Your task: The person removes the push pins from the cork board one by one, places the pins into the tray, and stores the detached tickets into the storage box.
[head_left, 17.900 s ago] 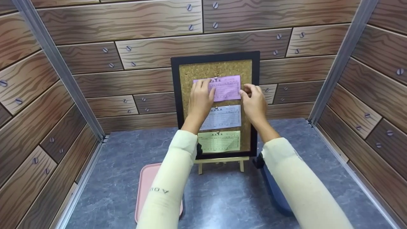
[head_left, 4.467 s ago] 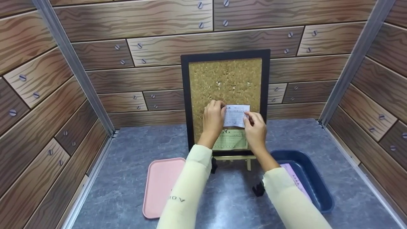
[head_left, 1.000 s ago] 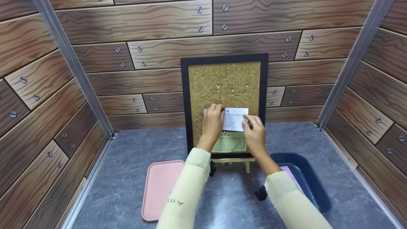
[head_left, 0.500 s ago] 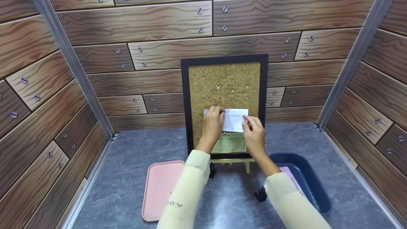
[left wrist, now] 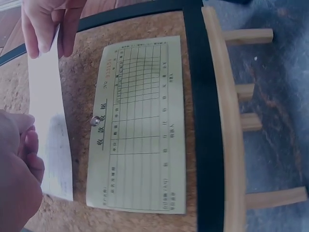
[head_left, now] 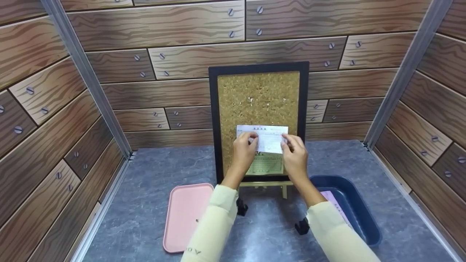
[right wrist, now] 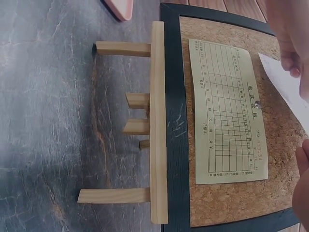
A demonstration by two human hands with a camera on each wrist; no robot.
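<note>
A pale blue receipt (head_left: 271,140) tilts out from the framed corkboard (head_left: 258,85), its printed title uncovered and showing no pin. My right hand (head_left: 296,154) pinches the receipt's right end between thumb and fingers. In front of the sheet, my left hand (head_left: 244,151) has thumb and fingertips drawn together on what seems to be its pushpin, mostly hidden. Below, a green receipt (left wrist: 137,130) hangs flat on the cork, held by a round metal pushpin (left wrist: 96,121) at its title. The right wrist view shows both hands partly, at the right edge.
The corkboard leans on a small wooden easel (right wrist: 158,121). At left lies a pink tray (head_left: 182,203) with a tiny object (head_left: 197,220) in it. A dark blue tray (head_left: 358,207) at right holds a purple receipt (head_left: 336,205). Wood-patterned walls (head_left: 182,91) enclose the table.
The purple receipt has gone from the board's top to the blue tray. In the last half second my left hand came down off the blue receipt's top edge; the sheet now leans outward.
</note>
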